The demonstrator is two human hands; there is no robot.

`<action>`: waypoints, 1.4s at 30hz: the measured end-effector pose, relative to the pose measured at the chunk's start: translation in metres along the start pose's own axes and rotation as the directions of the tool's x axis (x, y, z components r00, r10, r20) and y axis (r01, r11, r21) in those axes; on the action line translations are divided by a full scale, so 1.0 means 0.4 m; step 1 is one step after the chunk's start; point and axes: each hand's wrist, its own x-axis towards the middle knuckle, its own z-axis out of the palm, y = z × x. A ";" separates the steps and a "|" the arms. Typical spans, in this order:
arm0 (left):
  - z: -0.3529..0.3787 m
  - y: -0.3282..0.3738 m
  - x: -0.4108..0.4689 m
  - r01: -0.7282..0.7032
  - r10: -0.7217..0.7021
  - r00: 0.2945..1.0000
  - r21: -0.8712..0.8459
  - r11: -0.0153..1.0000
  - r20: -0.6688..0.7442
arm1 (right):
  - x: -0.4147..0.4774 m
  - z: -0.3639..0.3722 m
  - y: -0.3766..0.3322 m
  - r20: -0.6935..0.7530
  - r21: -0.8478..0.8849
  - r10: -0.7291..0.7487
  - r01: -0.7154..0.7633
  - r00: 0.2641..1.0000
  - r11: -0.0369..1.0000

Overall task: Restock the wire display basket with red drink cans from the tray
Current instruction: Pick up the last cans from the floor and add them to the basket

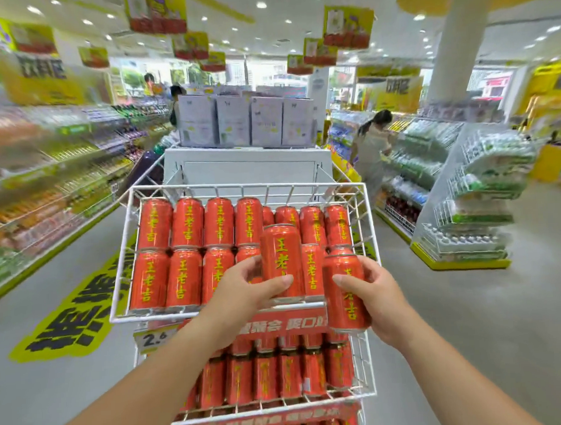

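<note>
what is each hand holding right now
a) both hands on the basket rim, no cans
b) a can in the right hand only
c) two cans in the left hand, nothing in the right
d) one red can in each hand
d: the left hand grips one upright red can over the top wire basket, and the right hand grips another can at the basket's right front corner.

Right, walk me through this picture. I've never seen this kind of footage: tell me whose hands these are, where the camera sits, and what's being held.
There is one picture, taken from a camera worn on a person's head, looking forward and down a shop aisle. There is no machine, only that person's two bare hands. The left hand grips one red can over the white wire basket, which already holds rows of the same cans. The right hand holds a second can at the basket's front right corner. Below it is a lower basket, also full of cans.
</note>
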 end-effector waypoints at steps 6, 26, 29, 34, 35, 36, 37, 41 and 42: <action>0.037 0.090 0.139 -0.022 0.021 0.999 -0.017 1.000 -0.039 | 0.157 -0.048 -0.041 0.011 -0.038 -0.015 0.016 1.000 0.999; 0.087 0.090 0.355 0.081 -0.020 0.983 0.334 0.939 -0.182 | 0.310 -0.062 0.057 -0.113 -0.305 -0.045 0.009 0.993 0.952; 0.101 0.088 0.371 0.121 -0.042 0.976 0.371 0.921 -0.214 | 0.309 -0.060 0.068 -0.126 -0.327 -0.055 0.011 0.991 0.945; 0.117 0.071 0.386 0.168 -0.023 0.958 0.497 0.851 -0.285 | 0.303 -0.058 0.087 -0.145 -0.371 -0.070 0.011 0.987 0.928; 0.122 0.074 0.384 0.180 -0.015 0.953 0.525 0.832 -0.303 | 0.297 -0.054 0.083 -0.151 -0.384 -0.076 0.013 0.986 0.923; 0.125 0.074 0.385 0.191 -0.003 0.948 0.560 0.806 -0.319 | 0.296 -0.053 0.085 -0.155 -0.405 -0.081 0.011 0.985 0.914; 0.129 0.074 0.386 0.205 0.006 0.944 0.597 0.775 -0.330 | 0.296 -0.053 0.088 -0.157 -0.426 -0.084 0.009 0.984 0.905; 0.153 0.079 0.381 0.224 0.019 0.942 0.668 0.710 -0.336 | 0.286 -0.049 0.088 -0.153 -0.522 -0.123 0.026 0.981 0.852; 0.158 0.079 0.380 0.231 0.011 0.941 0.668 0.707 -0.338 | 0.284 -0.050 0.088 -0.152 -0.532 -0.131 0.031 0.980 0.846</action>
